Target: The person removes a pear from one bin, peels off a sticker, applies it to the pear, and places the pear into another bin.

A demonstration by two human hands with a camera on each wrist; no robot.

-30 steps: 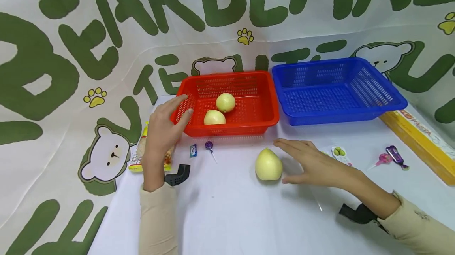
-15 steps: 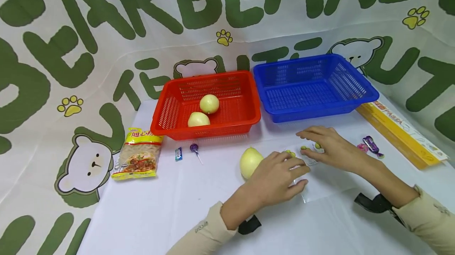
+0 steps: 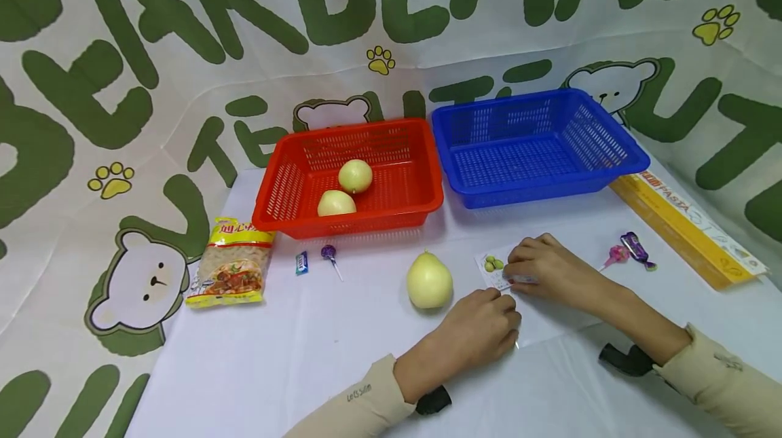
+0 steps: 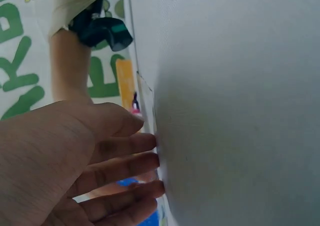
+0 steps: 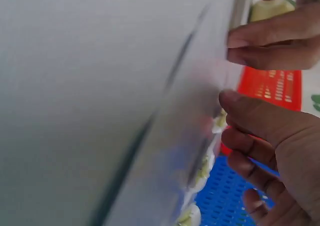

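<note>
White tablecloth [image 3: 244, 370], green-lettered backdrop [image 3: 183, 112], right fingers [image 3: 523, 253] pinching clear packet [image 3: 492, 264], left fingers [image 4: 125, 165] loosely bent at its edge

With our right hand [image 3: 550, 269] we are pinching a printed packet [image 3: 492, 265], our left hand [image 3: 478, 329] resting near a pear [image 3: 430, 282].

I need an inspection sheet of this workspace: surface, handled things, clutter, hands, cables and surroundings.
Surface: white cloth-covered table.
Job's things: flat clear plastic packet, printed with green fruit.
Clutter: round pale-yellow fruit; rectangular red plastic basket holding two similar fruits; rectangular blue plastic basket; long yellow-white cardboard box; yellow-printed plastic food bag; round purple lollipop; round pink lollipop; small blue-wrapped sweet; small purple-wrapped sweet.
Grippers: right hand pinches the packet; left hand at its edge, grip unclear.
Cables: nothing seen.
Surroundings: white fabric backdrop with green letters and cartoon bears.
</note>
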